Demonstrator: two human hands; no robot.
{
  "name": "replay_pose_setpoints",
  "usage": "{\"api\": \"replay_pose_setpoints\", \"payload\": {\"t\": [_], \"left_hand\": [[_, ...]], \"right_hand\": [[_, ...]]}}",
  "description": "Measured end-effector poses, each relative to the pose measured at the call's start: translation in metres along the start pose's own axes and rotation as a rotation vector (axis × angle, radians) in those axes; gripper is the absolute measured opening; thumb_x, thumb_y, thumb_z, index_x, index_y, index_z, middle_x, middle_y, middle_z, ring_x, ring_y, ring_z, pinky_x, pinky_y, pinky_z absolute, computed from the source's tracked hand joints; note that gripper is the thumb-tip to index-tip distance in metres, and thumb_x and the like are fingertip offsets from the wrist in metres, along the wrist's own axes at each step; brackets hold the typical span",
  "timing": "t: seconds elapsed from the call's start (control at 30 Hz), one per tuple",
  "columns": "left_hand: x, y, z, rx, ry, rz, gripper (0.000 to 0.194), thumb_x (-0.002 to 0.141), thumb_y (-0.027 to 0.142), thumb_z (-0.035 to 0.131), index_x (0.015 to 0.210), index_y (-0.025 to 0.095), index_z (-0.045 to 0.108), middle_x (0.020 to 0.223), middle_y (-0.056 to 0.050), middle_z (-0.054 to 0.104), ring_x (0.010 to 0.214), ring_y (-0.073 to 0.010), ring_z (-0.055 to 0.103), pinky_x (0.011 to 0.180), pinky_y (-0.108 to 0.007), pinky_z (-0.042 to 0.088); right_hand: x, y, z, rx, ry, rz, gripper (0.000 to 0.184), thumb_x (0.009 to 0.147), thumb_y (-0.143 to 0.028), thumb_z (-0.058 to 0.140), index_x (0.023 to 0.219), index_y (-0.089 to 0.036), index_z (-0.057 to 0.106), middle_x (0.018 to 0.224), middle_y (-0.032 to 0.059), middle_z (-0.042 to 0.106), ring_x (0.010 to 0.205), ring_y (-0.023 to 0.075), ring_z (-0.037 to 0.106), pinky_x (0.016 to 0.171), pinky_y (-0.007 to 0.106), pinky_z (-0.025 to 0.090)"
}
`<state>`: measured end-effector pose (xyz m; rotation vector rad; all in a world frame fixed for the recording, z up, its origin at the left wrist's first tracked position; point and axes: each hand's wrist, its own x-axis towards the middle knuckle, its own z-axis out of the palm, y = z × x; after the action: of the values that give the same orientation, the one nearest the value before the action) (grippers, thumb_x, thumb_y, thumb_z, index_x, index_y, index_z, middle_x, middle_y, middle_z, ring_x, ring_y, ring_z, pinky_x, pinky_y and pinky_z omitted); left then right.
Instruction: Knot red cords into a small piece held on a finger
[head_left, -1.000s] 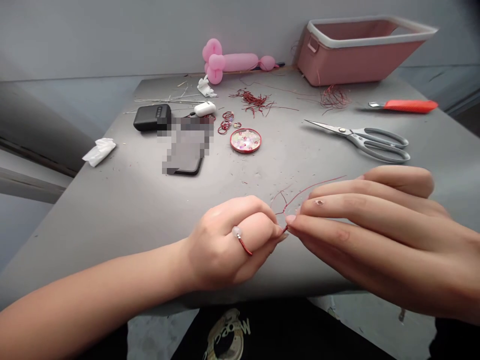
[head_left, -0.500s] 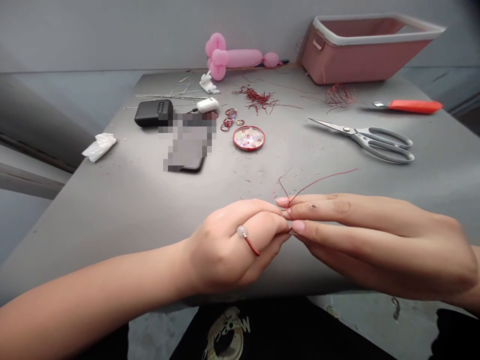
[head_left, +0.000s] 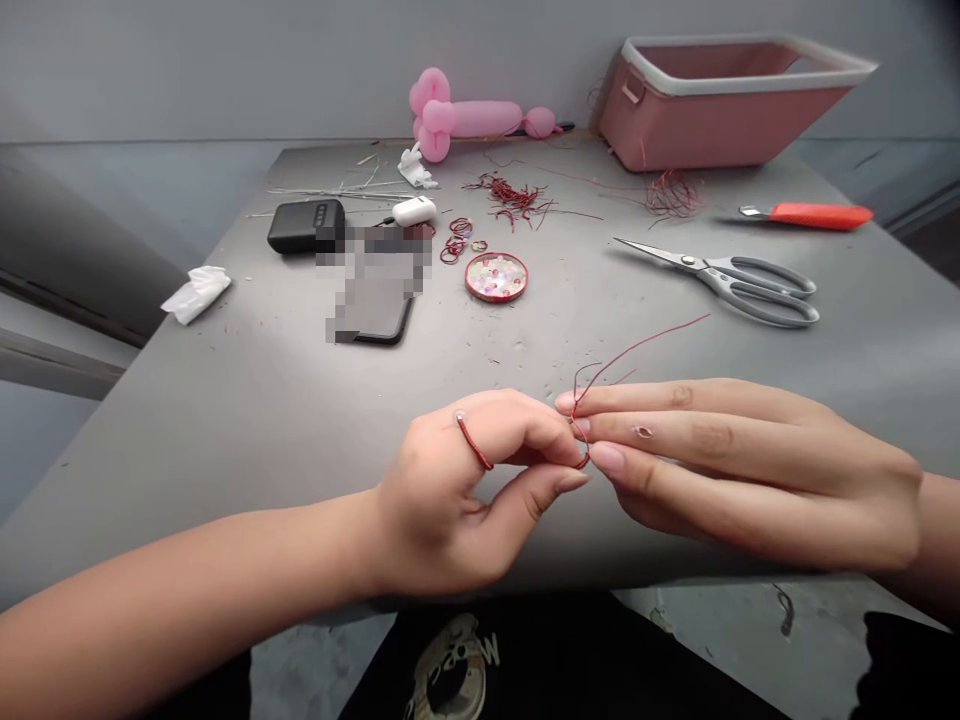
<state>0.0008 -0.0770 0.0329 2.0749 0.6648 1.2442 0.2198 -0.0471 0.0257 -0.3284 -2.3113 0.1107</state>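
Observation:
My left hand pinches a small looped red cord between thumb and forefinger. A red cord ring with a pale bead sits on a finger of that hand. My right hand holds the same loop from the right, its long fingers nearly straight and its thumb near the cord's lower part. Thin loose ends of the cord rise above the fingertips, one stretching up to the right. Fingers partly hide the loop.
Beyond my hands lie a round dish of beads, grey scissors, a red-handled cutter, cord scraps, a phone and a black box. At the back are a pink balloon and a pink bin.
My left hand has rolled, bringing its thumb into view and turning the ring's bead upward. The cord's loop now shows more between my hands, and its loose ends have shifted.

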Motion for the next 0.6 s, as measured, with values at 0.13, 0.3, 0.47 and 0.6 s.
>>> {"api": "replay_pose_setpoints", "payload": {"t": [0.13, 0.3, 0.47, 0.6], "left_hand": [[0.0, 0.001, 0.002, -0.089, 0.018, -0.042, 0.007, 0.082, 0.005, 0.061, 0.081, 0.012, 0.06, 0.076, -0.008, 0.066, 0.073, -0.0124, 0.065, 0.069, -0.023, 0.059], [-0.002, 0.0, 0.004, -0.147, 0.051, -0.14, 0.003, 0.085, 0.01, 0.059, 0.082, 0.011, 0.059, 0.074, -0.008, 0.065, 0.068, -0.0136, 0.064, 0.06, -0.025, 0.058], [-0.002, 0.0, 0.002, -0.026, 0.031, -0.145, 0.003, 0.086, 0.012, 0.059, 0.083, 0.014, 0.059, 0.073, -0.005, 0.066, 0.066, -0.0121, 0.063, 0.06, -0.024, 0.056], [-0.001, -0.002, -0.002, 0.077, 0.027, -0.041, 0.005, 0.086, 0.01, 0.06, 0.084, 0.014, 0.059, 0.076, -0.006, 0.068, 0.071, -0.0121, 0.064, 0.068, -0.024, 0.056]], "right_hand": [[0.007, 0.001, 0.0, 0.083, -0.107, 0.19, 0.016, 0.09, -0.022, 0.06, 0.078, -0.027, 0.069, 0.085, 0.0011, 0.075, 0.092, 0.02, 0.073, 0.077, 0.031, 0.065], [0.021, 0.002, -0.012, -0.085, -0.144, -0.046, 0.019, 0.084, -0.011, 0.062, 0.076, -0.028, 0.068, 0.073, -0.0012, 0.072, 0.078, 0.017, 0.072, 0.069, 0.028, 0.063], [0.028, -0.004, -0.023, -0.061, -0.146, 0.033, 0.016, 0.08, -0.014, 0.067, 0.093, -0.022, 0.068, 0.078, 0.0038, 0.066, 0.07, 0.0161, 0.061, 0.059, 0.03, 0.055], [0.026, -0.017, -0.033, -0.094, -0.202, 0.272, 0.018, 0.078, -0.013, 0.07, 0.09, -0.027, 0.069, 0.073, 0.0009, 0.059, 0.061, 0.0143, 0.05, 0.057, 0.032, 0.045]]}}
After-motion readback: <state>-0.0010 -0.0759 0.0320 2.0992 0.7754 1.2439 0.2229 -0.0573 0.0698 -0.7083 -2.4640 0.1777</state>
